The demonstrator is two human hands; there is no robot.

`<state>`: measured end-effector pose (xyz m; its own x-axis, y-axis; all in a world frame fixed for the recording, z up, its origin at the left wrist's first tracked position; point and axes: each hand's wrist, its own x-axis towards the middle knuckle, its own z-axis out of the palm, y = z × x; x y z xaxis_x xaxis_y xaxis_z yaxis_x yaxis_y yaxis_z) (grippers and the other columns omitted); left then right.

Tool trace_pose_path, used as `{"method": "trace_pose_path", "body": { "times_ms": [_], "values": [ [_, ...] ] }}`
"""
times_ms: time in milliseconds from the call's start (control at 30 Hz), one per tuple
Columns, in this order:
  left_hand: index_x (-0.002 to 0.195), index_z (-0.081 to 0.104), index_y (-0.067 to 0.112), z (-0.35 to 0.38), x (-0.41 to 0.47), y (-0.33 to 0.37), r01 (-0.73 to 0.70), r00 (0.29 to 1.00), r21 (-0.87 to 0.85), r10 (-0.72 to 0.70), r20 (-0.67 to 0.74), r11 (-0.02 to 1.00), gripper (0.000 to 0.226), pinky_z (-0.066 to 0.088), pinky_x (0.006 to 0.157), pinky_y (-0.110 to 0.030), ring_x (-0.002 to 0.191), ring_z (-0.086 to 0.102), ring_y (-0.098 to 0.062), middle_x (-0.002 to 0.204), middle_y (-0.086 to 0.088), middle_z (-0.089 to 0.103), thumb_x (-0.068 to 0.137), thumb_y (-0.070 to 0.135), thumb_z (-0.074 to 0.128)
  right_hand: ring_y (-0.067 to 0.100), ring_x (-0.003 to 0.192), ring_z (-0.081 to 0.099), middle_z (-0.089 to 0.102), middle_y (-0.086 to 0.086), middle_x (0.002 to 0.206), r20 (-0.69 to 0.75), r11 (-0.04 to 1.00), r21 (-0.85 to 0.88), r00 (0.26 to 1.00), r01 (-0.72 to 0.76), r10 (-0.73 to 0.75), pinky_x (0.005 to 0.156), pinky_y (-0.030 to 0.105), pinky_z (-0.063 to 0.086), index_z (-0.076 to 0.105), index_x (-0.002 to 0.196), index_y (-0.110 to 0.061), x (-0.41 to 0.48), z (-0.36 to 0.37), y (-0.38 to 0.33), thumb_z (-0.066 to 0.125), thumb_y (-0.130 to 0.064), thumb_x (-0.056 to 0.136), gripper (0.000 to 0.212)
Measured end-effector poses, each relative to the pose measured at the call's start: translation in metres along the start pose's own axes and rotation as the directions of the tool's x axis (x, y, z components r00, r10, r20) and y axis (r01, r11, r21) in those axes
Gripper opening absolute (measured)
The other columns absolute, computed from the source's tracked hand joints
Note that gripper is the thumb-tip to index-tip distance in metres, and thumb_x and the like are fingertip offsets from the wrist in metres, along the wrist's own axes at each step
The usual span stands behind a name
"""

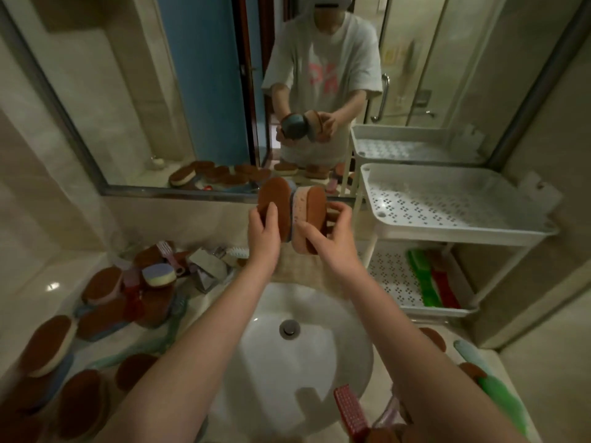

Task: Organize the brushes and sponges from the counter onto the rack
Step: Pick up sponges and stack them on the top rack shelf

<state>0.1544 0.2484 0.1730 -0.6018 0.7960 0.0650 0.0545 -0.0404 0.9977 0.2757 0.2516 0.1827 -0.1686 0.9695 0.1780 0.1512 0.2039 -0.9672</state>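
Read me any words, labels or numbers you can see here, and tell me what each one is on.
Pink print on the T-shirt in the mirror: reversed and blurred, unreadable.
Yellowish sticker on the reflected glass door: too blurred to read.
Sponges and rack: no text visible.

The left forearm (204,330) and right forearm (399,321), both bare, are reaching forward across the round white sink basin (275,366) and converging beyond its far rim. The left hand (263,231) is gripping a brown-faced oval sponge with a blue backing (275,199), its fingers curling round the sponge's near edge and its back facing the camera. The right hand (334,241) is holding a brown-faced oval sponge with a pink foam layer (311,209), its thumb lying on the pink side and its fingers wrapping the right edge. Both hands are sitting just beside each other, raised above the basin.
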Motion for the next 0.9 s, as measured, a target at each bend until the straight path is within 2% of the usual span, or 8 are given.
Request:
{"method": "trace_pose_path", "body": {
  "times_ms": [167,233,333,500,667,733,800,900],
  "values": [
    [0.141,0.031,0.014,0.027,0.007,0.046,0.023,0.998,-0.158,-0.014,0.057,0.987,0.045,0.035,0.108,-0.039,0.129,0.041,-0.025,0.141,-0.009,0.042,0.099,0.030,0.036,0.016,0.106,0.058,0.053,0.000,0.119,-0.108,0.996,0.021,0.991,0.084,-0.082,0.088,0.037,0.055,0.036,0.119,-0.021,0.020,-0.033,-0.047,0.071,-0.031,0.083,0.052],
    [0.140,0.031,0.011,0.044,0.006,0.061,0.001,0.993,-0.179,0.019,0.114,0.984,0.043,0.036,0.108,-0.039,0.126,0.044,-0.026,0.139,-0.011,0.043,0.100,0.025,0.034,0.016,0.104,0.059,0.054,-0.001,0.118,-0.176,0.996,0.038,0.981,0.087,-0.079,0.086,0.038,0.056,0.038,0.120,-0.021,0.028,-0.055,-0.058,0.070,-0.032,0.083,0.050],
    [0.139,0.030,0.011,0.074,-0.001,0.081,-0.013,0.978,-0.133,0.040,0.203,0.991,0.040,0.037,0.100,-0.030,0.114,0.046,-0.018,0.127,-0.002,0.045,0.100,0.022,0.034,0.018,0.101,0.060,0.055,-0.001,0.115,-0.276,0.999,0.022,0.960,0.050,-0.042,0.085,0.041,0.056,0.038,0.118,-0.023,0.043,-0.093,-0.060,0.071,-0.035,0.081,0.051],
    [0.134,0.032,0.015,0.129,-0.002,0.095,0.089,0.924,0.011,-0.087,0.372,0.996,0.042,0.045,0.101,-0.046,0.115,0.052,-0.026,0.132,-0.009,0.049,0.095,0.026,0.045,0.023,0.100,0.058,0.053,0.002,0.116,-0.421,0.974,-0.186,0.906,-0.128,0.039,0.086,0.040,0.053,0.039,0.121,-0.018,0.065,-0.153,-0.041,0.069,-0.039,0.080,0.055],
    [0.137,0.030,0.010,0.178,-0.009,0.096,0.087,0.903,0.197,-0.161,0.398,0.977,0.055,0.045,0.100,-0.046,0.120,0.050,-0.030,0.137,-0.011,0.045,0.092,0.032,0.053,0.031,0.109,0.058,0.056,0.011,0.121,-0.480,0.781,-0.494,0.869,-0.383,0.124,0.087,0.043,0.051,0.042,0.125,-0.012,0.084,-0.195,-0.014,0.066,-0.042,0.080,0.060],
    [0.141,0.027,0.008,0.194,-0.011,0.092,0.064,0.903,0.265,-0.169,0.395,0.962,0.062,0.044,0.102,-0.045,0.124,0.047,-0.031,0.141,-0.011,0.042,0.091,0.034,0.054,0.027,0.099,0.061,0.060,0.008,0.107,-0.444,0.648,-0.629,0.883,-0.429,0.154,0.076,0.036,0.050,0.049,0.119,-0.013,0.088,-0.208,-0.008,0.062,-0.045,0.084,0.049],
    [0.134,0.034,0.008,0.207,-0.012,0.086,0.052,0.909,0.304,-0.172,0.381,0.951,0.055,0.044,0.101,-0.043,0.121,0.049,-0.031,0.138,-0.012,0.046,0.091,0.034,0.054,0.023,0.087,0.061,0.060,0.004,0.092,-0.396,0.560,-0.712,0.901,-0.425,0.180,0.070,0.033,0.050,0.053,0.111,-0.015,0.092,-0.218,-0.001,0.056,-0.049,0.087,0.041],
    [0.139,0.026,0.008,0.223,-0.015,0.077,0.074,0.903,0.361,-0.216,0.371,0.930,0.056,0.042,0.097,-0.038,0.124,0.047,-0.031,0.140,-0.012,0.043,0.094,0.030,0.051,0.023,0.089,0.061,0.060,0.005,0.100,-0.357,0.565,-0.718,0.912,-0.407,0.203,0.074,0.036,0.051,0.047,0.115,-0.018,0.099,-0.228,0.006,0.052,-0.053,0.089,0.044]
  ]
}}
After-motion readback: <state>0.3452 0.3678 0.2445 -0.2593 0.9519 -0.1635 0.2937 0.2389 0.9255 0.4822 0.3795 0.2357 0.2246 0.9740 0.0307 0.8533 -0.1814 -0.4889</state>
